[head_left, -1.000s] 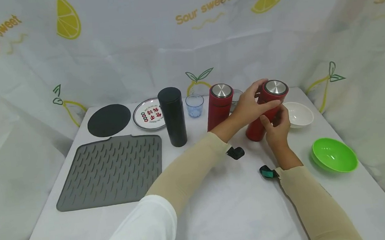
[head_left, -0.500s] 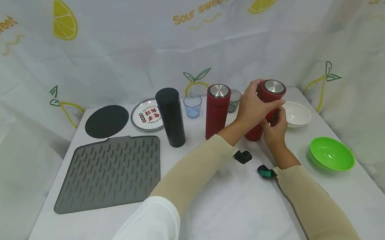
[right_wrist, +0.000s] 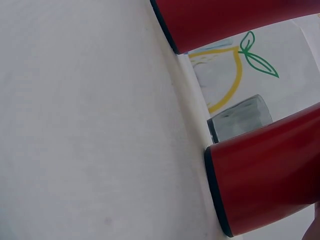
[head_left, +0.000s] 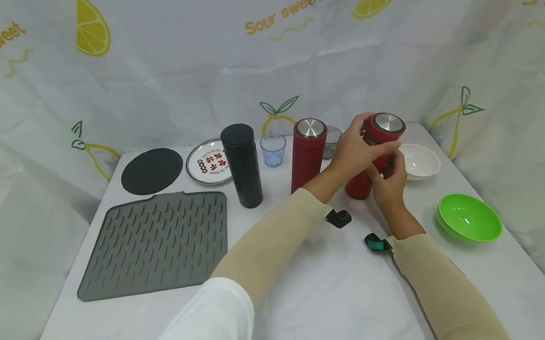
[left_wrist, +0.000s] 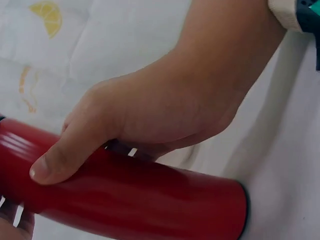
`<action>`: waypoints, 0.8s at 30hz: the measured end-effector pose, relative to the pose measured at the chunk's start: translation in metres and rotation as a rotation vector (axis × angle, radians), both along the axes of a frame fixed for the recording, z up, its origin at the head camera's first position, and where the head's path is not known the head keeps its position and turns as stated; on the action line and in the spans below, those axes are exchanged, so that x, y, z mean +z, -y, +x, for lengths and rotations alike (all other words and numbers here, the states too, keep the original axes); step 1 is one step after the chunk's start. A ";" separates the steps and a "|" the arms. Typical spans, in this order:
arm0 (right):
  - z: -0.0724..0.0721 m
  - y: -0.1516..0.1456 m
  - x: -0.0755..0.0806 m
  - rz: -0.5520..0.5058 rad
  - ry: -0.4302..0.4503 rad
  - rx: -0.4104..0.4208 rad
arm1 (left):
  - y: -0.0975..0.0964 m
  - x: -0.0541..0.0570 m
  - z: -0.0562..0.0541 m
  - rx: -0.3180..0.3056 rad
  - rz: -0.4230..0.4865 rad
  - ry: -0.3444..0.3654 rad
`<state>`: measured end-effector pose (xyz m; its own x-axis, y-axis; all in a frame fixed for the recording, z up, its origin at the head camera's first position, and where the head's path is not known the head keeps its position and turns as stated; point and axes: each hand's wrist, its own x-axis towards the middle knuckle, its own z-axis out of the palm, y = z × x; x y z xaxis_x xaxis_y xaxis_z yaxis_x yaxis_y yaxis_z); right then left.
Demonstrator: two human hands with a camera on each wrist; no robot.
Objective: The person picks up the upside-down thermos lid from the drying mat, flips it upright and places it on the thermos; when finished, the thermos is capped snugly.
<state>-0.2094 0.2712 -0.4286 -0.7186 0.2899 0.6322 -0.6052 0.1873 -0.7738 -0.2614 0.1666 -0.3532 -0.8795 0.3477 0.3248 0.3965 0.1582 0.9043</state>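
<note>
A red thermos flask (head_left: 358, 185) with a silver-topped lid (head_left: 389, 122) stands upright at the right rear of the table. My left hand (head_left: 354, 153) grips its upper part around the lid, thumb across the front. Just below, my right hand (head_left: 391, 186) grips the flask's body; in the left wrist view the right hand (left_wrist: 155, 107) has its thumb along the red side. The flask's base (right_wrist: 217, 192) is at the tabletop in the right wrist view. A second red thermos flask (head_left: 307, 162) stands to the left, partly behind my left wrist.
Left of the flasks stand a blue glass (head_left: 273, 151) and a black flask (head_left: 242, 167). A grey glass (head_left: 332, 143) is behind. A white bowl (head_left: 421, 162) and green bowl (head_left: 469, 218) sit right. Further left are a plate (head_left: 208, 163), black disc (head_left: 151, 171) and grey mat (head_left: 158, 248).
My left wrist and forearm swung slightly right, then back left, while both hands kept their grip on the red flask. The flask has stayed in place; the head view shifted a little.
</note>
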 end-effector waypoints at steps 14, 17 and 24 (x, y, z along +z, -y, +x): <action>-0.001 -0.003 0.000 -0.004 0.023 -0.035 | -0.010 0.000 0.009 0.152 0.024 -0.064; -0.001 -0.003 0.000 -0.010 0.022 -0.021 | -0.012 0.001 0.012 0.205 -0.045 -0.089; -0.002 -0.001 0.000 0.005 0.011 -0.008 | -0.009 0.009 0.006 0.078 -0.064 -0.049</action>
